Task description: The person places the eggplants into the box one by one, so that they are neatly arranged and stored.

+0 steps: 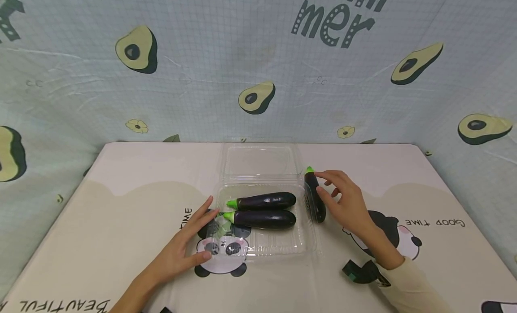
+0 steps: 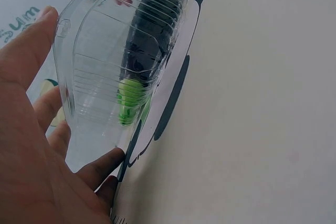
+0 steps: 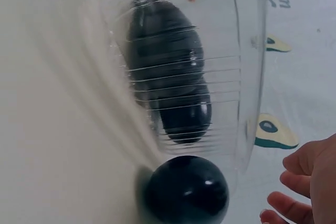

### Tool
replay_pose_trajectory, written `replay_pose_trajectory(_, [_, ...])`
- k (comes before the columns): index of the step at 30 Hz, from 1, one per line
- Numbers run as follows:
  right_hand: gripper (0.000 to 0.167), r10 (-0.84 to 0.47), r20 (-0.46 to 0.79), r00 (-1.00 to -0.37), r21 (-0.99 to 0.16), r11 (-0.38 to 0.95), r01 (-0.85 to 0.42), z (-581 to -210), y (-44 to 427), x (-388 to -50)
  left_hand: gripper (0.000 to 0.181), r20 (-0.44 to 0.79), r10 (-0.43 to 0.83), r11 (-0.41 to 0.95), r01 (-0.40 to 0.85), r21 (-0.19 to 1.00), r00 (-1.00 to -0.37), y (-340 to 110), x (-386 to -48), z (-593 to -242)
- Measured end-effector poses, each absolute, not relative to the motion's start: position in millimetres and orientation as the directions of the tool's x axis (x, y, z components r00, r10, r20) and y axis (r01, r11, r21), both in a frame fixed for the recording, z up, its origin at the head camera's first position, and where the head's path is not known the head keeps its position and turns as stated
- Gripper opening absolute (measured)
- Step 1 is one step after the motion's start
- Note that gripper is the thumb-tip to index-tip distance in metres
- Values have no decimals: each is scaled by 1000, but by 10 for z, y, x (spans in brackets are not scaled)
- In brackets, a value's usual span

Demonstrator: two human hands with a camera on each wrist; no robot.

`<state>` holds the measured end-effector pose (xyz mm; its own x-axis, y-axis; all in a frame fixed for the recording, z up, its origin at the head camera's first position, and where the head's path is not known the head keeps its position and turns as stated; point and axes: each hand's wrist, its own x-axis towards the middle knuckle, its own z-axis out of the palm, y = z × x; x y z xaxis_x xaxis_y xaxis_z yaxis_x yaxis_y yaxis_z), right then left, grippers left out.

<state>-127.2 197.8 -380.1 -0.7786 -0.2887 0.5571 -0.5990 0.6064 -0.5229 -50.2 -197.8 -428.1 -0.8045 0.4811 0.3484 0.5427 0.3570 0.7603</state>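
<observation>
Two dark purple eggplants, an upper one and a lower one, lie side by side in a clear plastic clamshell box, green stems to the left. My left hand is at the box's left side with fingers spread; in the left wrist view its thumb touches the rim. A third eggplant lies on the table just outside the box's right wall, stem away from me. My right hand is beside it, fingertips near its stem end and upper side. The right wrist view shows these fingers loosely bent, not around the eggplant.
The box's transparent lid lies folded back toward the far table edge. A printed cloth with pandas and lettering covers the table. Behind hangs an avocado-patterned curtain. A dark device is at the right wrist.
</observation>
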Motion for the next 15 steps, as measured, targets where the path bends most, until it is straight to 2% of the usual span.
replay_pose_trajectory(8, [38, -243, 518, -820, -600, 580, -551, -3960, 1979, -1277, 79, 364, 483, 331, 550, 767, -797, -1968, -496, -4275])
replay_pose_trajectory(15, [40, -255, 488, -835, -611, 584, -535, -4042, 2013, -1307, 79, 371, 481, 323, 554, 767, -794, -1964, -495, -4264])
